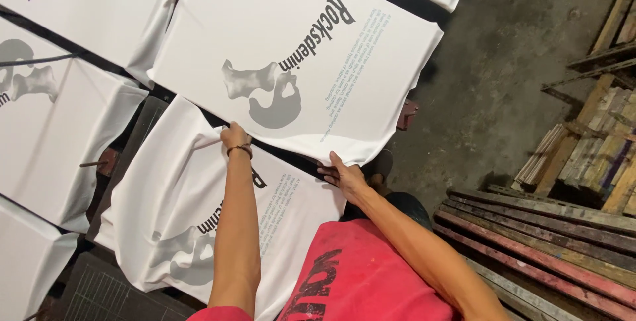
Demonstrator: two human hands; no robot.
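Observation:
A white T-shirt (291, 43) with a grey graphic and dark lettering lies stretched flat over a printing board in the middle of the view. My left hand (235, 137), a dark band on its wrist, is closed on the shirt's near hem. My right hand (341, 174) holds the same hem further right, near the corner, with its fingers tucked under the fabric. Just below my hands lies a second white printed shirt (165, 208) on its own board, partly hidden by my left forearm. My red shirt fills the bottom of the view.
More white printed shirts on boards lie at the left (46, 129) and at the top (93, 3). Dark gaps and metal rods separate the boards. Stacked wooden planks and frames (543, 235) sit at the right on a grey concrete floor (503, 76).

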